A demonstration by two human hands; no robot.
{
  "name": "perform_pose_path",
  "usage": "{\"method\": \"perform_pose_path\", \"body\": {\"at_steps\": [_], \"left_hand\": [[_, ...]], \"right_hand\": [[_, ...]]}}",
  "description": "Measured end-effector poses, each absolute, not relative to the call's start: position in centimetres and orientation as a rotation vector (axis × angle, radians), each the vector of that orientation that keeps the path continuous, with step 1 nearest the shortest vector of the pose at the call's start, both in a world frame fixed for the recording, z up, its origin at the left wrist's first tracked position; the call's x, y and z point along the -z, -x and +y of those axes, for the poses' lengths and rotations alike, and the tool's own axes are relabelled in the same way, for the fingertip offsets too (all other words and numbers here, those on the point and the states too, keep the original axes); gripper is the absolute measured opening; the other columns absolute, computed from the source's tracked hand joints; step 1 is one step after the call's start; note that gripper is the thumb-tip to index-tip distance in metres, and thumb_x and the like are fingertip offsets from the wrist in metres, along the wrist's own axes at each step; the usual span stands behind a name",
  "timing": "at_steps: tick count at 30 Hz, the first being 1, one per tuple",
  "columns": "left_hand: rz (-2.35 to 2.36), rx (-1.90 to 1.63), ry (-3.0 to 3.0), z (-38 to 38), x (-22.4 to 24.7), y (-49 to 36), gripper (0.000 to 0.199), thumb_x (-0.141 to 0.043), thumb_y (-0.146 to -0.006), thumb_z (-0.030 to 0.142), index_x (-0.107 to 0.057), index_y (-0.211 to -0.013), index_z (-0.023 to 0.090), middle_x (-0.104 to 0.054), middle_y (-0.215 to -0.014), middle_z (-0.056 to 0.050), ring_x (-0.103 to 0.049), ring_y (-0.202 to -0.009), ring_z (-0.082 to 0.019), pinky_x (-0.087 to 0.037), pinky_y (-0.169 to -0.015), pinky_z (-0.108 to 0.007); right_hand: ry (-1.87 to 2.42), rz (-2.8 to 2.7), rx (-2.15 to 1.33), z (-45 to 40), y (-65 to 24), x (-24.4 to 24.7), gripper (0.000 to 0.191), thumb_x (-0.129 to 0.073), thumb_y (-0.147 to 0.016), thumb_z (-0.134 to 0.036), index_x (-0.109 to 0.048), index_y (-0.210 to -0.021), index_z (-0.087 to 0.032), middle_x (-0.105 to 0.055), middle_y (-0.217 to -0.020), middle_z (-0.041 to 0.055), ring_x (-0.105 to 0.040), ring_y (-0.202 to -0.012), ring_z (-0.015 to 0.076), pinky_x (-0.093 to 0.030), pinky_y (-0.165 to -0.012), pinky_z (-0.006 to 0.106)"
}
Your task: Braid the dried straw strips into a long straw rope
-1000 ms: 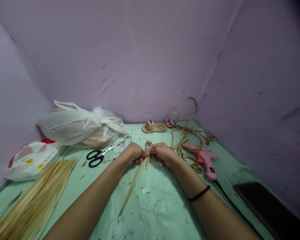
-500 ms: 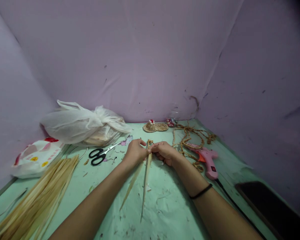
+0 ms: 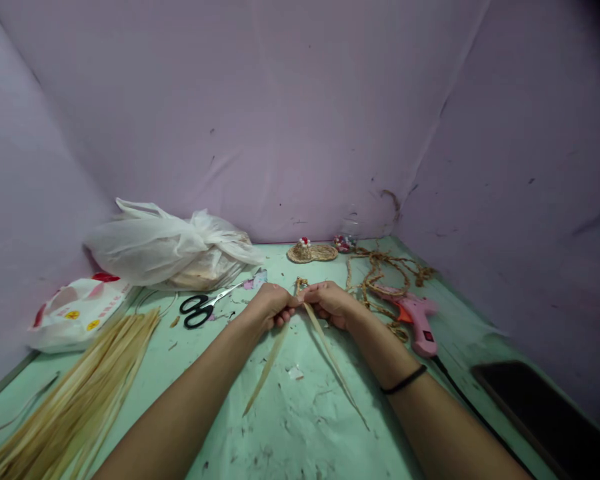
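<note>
Over the green table (image 3: 300, 433), I see the left hand (image 3: 271, 307) and right hand (image 3: 331, 305) close together, pinching pale straw strips (image 3: 317, 327) in the middle, left of the pink glue gun (image 3: 422, 332).

Knotted wht bag (image 3: 150, 247), blk phone (image 3: 550, 417)

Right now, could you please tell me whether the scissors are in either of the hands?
No, the scissors lie on the green table, left of the left hand.
</note>
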State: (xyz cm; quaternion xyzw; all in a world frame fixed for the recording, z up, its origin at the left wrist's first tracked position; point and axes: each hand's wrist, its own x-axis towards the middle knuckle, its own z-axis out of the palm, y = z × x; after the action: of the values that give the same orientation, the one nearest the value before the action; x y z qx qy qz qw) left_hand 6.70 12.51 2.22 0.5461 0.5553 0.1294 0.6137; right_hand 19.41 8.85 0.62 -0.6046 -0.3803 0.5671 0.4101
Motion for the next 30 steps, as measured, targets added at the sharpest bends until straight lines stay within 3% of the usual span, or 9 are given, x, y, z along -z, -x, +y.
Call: {"method": "perform_pose_path", "body": {"at_steps": [10, 17, 30], "left_hand": [[1.251, -0.409, -1.335, 11.7, -2.8, -7.1, 0.019, -0.054, -0.057, 0.01, -0.037, -0.05, 0.017, -0.031, -0.03, 0.008, -0.022, -0.024, -0.004, -0.012, -0.03, -0.019], [1.209, -0.416, -1.298, 12.0, -2.1, -6.9, 0.018, -0.054, -0.057, 0.012, -0.038, -0.051, 0.017, -0.035, -0.031, 0.007, -0.024, -0.024, -0.005, -0.012, -0.029, -0.019], [1.186, -0.22, -1.581, 11.8, -3.5, -5.3, 0.016, -0.055, -0.062, 0.025, -0.054, -0.053, 0.013, -0.042, -0.039, 0.003, -0.032, -0.032, -0.006, -0.024, -0.034, -0.019]], "right_hand": [[1.513, -0.972, -1.437, 9.0, -19.5, -0.4, 0.006, -0.052, -0.056, -0.013, -0.057, -0.058, -0.011, -0.034, -0.033, -0.0065, -0.02, -0.029, 0.0026, -0.01, -0.031, 0.018], [1.565, -1.038, -1.355, 8.8, -19.2, -0.5, 0.006, -0.05, -0.056, -0.016, -0.051, -0.051, -0.012, -0.03, -0.034, -0.0066, -0.02, -0.029, 0.0028, -0.01, -0.031, 0.02], [1.652, -1.045, -1.384, 8.6, -19.2, -0.5, 0.013, -0.054, -0.058, -0.023, -0.046, -0.052, -0.015, -0.029, -0.036, -0.0073, -0.021, -0.03, 0.0033, -0.01, -0.033, 0.02]]}}
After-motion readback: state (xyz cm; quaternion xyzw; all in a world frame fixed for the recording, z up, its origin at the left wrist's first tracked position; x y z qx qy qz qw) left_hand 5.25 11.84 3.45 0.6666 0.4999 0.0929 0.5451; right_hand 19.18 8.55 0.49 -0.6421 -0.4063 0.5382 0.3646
